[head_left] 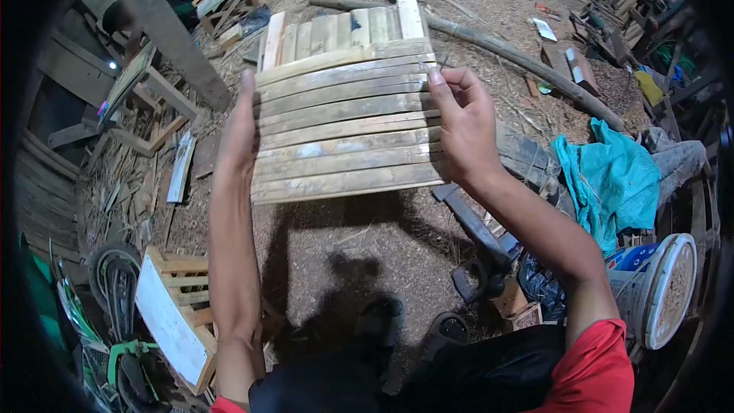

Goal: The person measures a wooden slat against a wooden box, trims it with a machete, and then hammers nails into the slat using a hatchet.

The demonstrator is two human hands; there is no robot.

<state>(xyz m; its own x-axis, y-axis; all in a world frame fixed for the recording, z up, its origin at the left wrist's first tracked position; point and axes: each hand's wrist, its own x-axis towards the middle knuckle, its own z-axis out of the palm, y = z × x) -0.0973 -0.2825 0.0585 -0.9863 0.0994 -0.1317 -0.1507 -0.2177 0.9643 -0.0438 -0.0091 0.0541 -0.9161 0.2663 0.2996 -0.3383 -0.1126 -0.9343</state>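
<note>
A small chair-like piece made of wooden slats (344, 118) is held up in front of me, its slatted seat facing me and a slatted back with two posts at the far end. My left hand (238, 126) presses along its left edge, thumb pointing up. At the right edge, my right hand (465, 118) grips the slats, thumb on top and fingers curled behind. The underside and legs of the piece are hidden.
A long pole (527, 63) lies on the shavings-covered floor. At right are a teal sheet (612, 176) and a white bucket (669, 291). A white-topped wooden piece (170, 321) and a green bicycle (122, 352) are at lower left. An upright post (164, 27) stands upper left.
</note>
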